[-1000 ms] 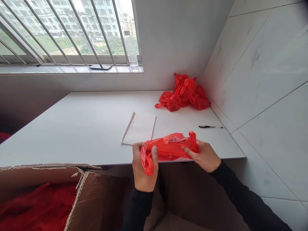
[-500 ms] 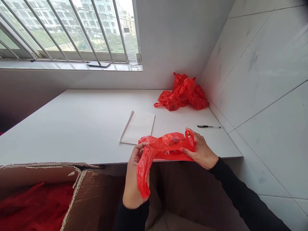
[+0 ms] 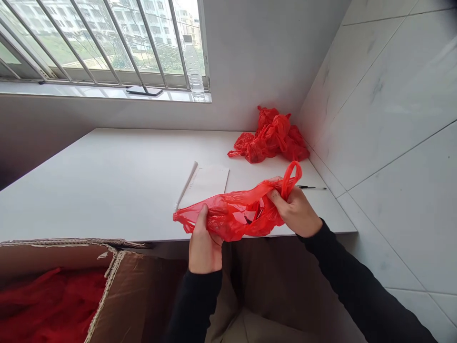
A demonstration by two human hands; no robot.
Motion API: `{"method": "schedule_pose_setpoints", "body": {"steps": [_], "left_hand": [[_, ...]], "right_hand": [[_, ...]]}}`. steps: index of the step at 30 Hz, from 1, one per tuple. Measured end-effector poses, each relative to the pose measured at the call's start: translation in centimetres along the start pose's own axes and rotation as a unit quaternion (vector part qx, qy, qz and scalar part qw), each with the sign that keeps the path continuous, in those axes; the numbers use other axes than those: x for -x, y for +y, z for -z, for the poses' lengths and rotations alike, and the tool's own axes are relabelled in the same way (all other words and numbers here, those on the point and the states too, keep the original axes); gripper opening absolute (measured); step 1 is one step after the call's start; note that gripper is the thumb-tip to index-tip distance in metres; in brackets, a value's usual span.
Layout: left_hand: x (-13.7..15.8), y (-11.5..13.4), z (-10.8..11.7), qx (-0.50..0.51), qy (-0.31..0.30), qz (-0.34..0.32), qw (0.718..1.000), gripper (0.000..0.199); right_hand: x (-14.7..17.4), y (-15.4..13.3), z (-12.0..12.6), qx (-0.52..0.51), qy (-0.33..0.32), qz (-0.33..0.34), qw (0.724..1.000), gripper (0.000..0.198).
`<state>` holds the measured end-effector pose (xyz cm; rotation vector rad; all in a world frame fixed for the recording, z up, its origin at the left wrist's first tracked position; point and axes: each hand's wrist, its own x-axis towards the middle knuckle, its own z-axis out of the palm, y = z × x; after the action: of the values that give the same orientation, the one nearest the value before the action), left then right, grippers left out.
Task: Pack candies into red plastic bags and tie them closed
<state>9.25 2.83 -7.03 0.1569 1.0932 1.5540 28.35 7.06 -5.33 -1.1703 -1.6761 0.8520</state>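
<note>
A red plastic bag (image 3: pixel 243 209) with dark printing is stretched sideways between my two hands, over the front edge of the white table (image 3: pixel 107 186). My left hand (image 3: pixel 206 245) grips its left part, thumb on top and fingers hidden underneath. My right hand (image 3: pixel 298 209) is closed on the right end, just below a handle loop that stands up above the fingers. Past the bag lies a sheet of white paper (image 3: pixel 209 181), its left edge curled up. The bag hides the paper's lower part.
Several crumpled red plastic bags (image 3: pixel 273 136) are heaped in the far right corner. A black pen (image 3: pixel 312 187) lies by the tiled wall (image 3: pixel 400 157). At lower left stands an open cardboard box (image 3: pixel 124 295) with red material inside. The windowsill holds a plastic bottle (image 3: pixel 193 71) and a flat dark object (image 3: pixel 144 91).
The bag's left end, which hung down over my left wrist, now points left across the table. My left hand has turned thumb-up. The right handle loop stands higher.
</note>
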Motion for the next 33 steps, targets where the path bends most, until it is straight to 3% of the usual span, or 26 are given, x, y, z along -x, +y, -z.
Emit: {"method": "schedule_pose_setpoints", "body": {"steps": [11, 20, 25, 29, 33], "left_hand": [[1.5, 0.9, -0.2, 0.06, -0.037, -0.03, 0.997, 0.022], [3.0, -0.3, 2.9, -0.086, -0.087, -0.081, 0.989, 0.03], [3.2, -0.9, 3.2, -0.154, -0.145, -0.113, 0.971, 0.04], [3.1, -0.7, 2.7, -0.126, -0.126, -0.092, 0.98, 0.04], [3.2, -0.2, 2.4, -0.098, -0.076, -0.115, 0.986, 0.03]], "right_hand": [[1.9, -1.3, -0.4, -0.04, 0.05, 0.035, 0.997, 0.025], [2.9, 2.4, 0.1, 0.018, 0.007, -0.031, 0.999, 0.03], [3.1, 3.6, 0.6, 0.013, -0.034, -0.083, 0.996, 0.03], [1.4, 1.5, -0.5, -0.044, -0.022, -0.04, 0.998, 0.028], [0.3, -1.1, -1.3, -0.072, -0.017, 0.039, 0.996, 0.027]]}}
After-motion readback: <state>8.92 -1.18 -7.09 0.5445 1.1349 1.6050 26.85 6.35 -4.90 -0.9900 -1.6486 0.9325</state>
